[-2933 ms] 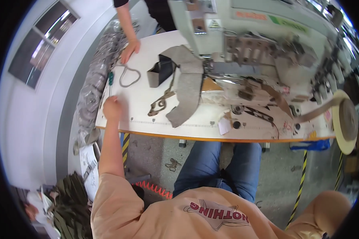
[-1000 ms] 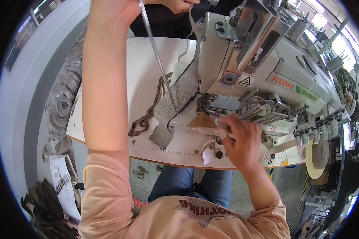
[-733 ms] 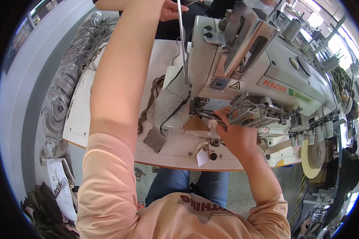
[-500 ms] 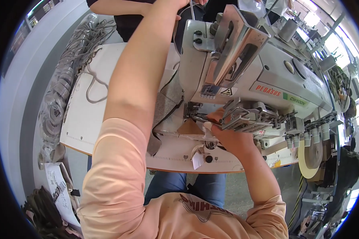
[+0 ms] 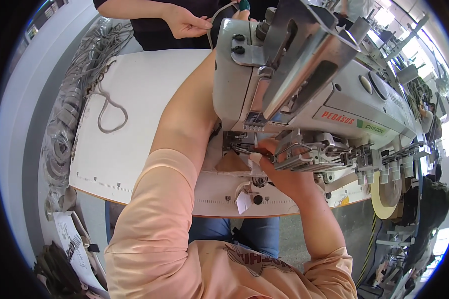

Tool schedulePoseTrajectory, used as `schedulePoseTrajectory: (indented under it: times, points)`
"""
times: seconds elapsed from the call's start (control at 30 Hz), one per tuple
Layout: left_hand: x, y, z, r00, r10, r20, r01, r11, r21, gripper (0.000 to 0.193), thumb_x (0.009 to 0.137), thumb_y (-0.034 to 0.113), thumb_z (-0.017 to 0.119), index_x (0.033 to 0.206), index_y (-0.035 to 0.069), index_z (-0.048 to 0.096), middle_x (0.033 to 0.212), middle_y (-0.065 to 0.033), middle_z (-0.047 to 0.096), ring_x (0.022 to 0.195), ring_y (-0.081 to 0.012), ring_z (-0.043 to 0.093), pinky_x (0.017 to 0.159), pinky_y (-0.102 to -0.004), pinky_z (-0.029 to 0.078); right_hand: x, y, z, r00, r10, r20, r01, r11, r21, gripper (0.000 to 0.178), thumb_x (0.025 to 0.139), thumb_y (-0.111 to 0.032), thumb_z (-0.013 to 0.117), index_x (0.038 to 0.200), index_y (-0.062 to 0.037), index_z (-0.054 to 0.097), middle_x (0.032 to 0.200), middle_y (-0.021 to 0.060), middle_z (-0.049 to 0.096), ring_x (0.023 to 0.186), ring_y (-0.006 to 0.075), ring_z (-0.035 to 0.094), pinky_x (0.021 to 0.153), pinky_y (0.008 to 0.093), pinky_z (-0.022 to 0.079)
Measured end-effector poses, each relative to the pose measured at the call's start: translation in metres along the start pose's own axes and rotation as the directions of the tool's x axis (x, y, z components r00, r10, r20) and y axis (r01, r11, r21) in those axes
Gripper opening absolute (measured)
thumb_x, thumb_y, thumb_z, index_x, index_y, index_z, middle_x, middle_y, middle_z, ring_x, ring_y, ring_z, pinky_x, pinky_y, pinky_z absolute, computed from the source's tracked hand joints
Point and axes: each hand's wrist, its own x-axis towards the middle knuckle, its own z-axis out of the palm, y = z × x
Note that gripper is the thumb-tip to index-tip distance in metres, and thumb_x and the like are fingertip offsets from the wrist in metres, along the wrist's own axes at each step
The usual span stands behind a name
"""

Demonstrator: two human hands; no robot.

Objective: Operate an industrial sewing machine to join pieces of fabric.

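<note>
A white industrial sewing machine (image 5: pixel 234 84) fills the middle. My left arm (image 5: pixel 187 114) reaches across the table and passes behind the machine's head, which hides my left hand. Close to the needle area (image 5: pixel 234 142), under the head, is my right hand (image 5: pixel 272 162). Its thumb and fingers are closed round a slim dark metal tool (image 5: pixel 254 150), perhaps tweezers, pointing left at the presser foot. Machine guides partly cover these fingers. Below the tool lies a brownish triangular plate or piece (image 5: pixel 232 162), too unclear to name.
Across the table (image 5: pixel 134 74), a co-worker's hand (image 5: pixel 184 22) pinches a grey cord (image 5: pixel 217 17). A loop of cord (image 5: pixel 112 112) lies at left, beside plastic-wrapped rolls (image 5: pixel 65 134). A yellowish disc (image 5: pixel 382 202) hangs at right. Thread guides stick out from the machine.
My left arm has swung down and right, going behind the machine head. The grey woven fabric beside it is no longer visible. The co-worker's hand now shows with a cord. My right hand stays near the needle.
</note>
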Motion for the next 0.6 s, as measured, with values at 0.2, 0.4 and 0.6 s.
schedulePoseTrajectory:
  times: [0.2, 0.4, 0.6]
  points:
    - [-0.088, 0.073, 0.017, 0.962, -0.227, 0.148, 0.271, 0.835, -0.479, 0.030, 0.092, 0.039, 0.056, 0.108, 0.014, 0.059, 0.081, -0.0017, 0.063, 0.070, -0.0129, 0.059, 0.063, -0.0324, 0.049, 0.000, 0.001, -0.004, 0.998, -0.033, -0.054, 0.033, 0.999, -0.010, 0.019, 0.079, -0.010, 0.068, 0.097, -0.0058, 0.064, 0.087, 0.0079, 0.067, 0.078, 0.0230, 0.066, 0.069, 0.0336, 0.051]
    - [-0.064, 0.117, 0.006, 0.854, -0.418, 0.310, 0.520, 0.718, -0.463, 0.034, 0.091, 0.043, 0.058, 0.102, 0.012, 0.061, 0.084, -0.0061, 0.066, 0.074, -0.0157, 0.063, 0.063, -0.0327, 0.052, 0.001, -0.003, 0.003, 1.000, 0.018, 0.002, -0.018, 0.994, 0.107, 0.021, 0.079, -0.004, 0.067, 0.099, -0.0037, 0.062, 0.086, 0.0091, 0.067, 0.079, 0.0205, 0.067, 0.069, 0.0308, 0.052]
    - [-0.083, 0.115, 0.003, 0.903, -0.225, 0.365, 0.420, 0.634, -0.649, 0.034, 0.091, 0.046, 0.057, 0.107, 0.016, 0.056, 0.098, 0.0005, 0.058, 0.095, -0.0169, 0.055, 0.080, -0.0336, 0.047, 0.000, -0.006, -0.002, 0.995, 0.093, 0.047, -0.099, 0.984, 0.148, 0.019, 0.081, -0.005, 0.066, 0.100, -0.0029, 0.062, 0.087, 0.0107, 0.067, 0.077, 0.0202, 0.066, 0.069, 0.0299, 0.052]
